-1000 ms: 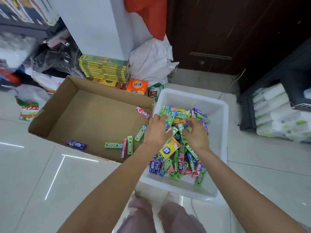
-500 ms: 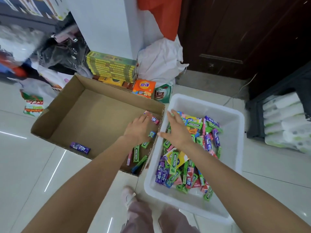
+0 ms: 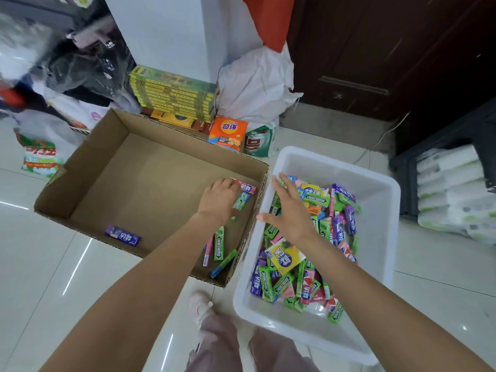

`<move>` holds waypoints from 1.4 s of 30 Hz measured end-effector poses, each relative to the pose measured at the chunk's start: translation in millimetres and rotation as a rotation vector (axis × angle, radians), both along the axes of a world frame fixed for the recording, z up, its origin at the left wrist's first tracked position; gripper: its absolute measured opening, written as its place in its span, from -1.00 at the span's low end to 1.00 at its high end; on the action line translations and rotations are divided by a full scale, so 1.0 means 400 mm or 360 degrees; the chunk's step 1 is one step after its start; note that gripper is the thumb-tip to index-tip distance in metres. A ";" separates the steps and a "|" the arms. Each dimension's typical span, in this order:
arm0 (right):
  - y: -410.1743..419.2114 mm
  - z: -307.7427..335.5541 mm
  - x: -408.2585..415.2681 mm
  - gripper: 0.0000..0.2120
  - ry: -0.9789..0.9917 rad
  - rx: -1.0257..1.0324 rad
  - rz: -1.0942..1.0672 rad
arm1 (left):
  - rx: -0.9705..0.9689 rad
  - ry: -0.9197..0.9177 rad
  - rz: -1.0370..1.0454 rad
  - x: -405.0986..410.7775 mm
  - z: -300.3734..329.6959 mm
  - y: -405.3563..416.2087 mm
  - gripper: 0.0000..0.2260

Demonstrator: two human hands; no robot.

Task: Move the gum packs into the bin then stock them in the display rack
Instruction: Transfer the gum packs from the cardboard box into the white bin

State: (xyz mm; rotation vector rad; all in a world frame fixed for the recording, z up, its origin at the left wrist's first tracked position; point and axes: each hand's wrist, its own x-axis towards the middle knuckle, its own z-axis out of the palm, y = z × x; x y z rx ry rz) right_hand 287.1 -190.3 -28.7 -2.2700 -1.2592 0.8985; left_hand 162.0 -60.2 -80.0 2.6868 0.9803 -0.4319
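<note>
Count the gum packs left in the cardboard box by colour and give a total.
Purple pack: 1
Pink packs: 2
Green packs: 3
Total: 6, not counting any hidden under the left hand.

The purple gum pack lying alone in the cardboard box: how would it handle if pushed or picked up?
The purple gum pack lies flat and looks box-shaped, so it would probably slide rather than roll. Its glossy wrapper may be slightly slippery. It looks small and likely light, with the cardboard box floor around it bare.
</note>
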 end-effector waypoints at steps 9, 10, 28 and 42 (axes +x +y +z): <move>0.002 -0.006 -0.001 -0.12 -0.0053 -0.0012 0.0016 | -0.0046 -0.0052 0.0090 0.017 -0.012 0.009 -0.48; 0.002 -0.007 0.000 -0.12 -0.0062 -0.0018 0.0014 | -0.0050 -0.0076 0.0139 0.017 -0.015 0.004 -0.53; 0.005 0.002 -0.007 -0.14 -0.0083 -0.0057 -0.0003 | -0.0232 -0.0113 0.0547 0.012 -0.002 -0.047 -0.25; 0.003 -0.010 -0.004 -0.14 -0.0098 -0.0027 -0.0007 | -0.0475 -0.0470 0.0949 0.001 0.020 -0.054 -0.48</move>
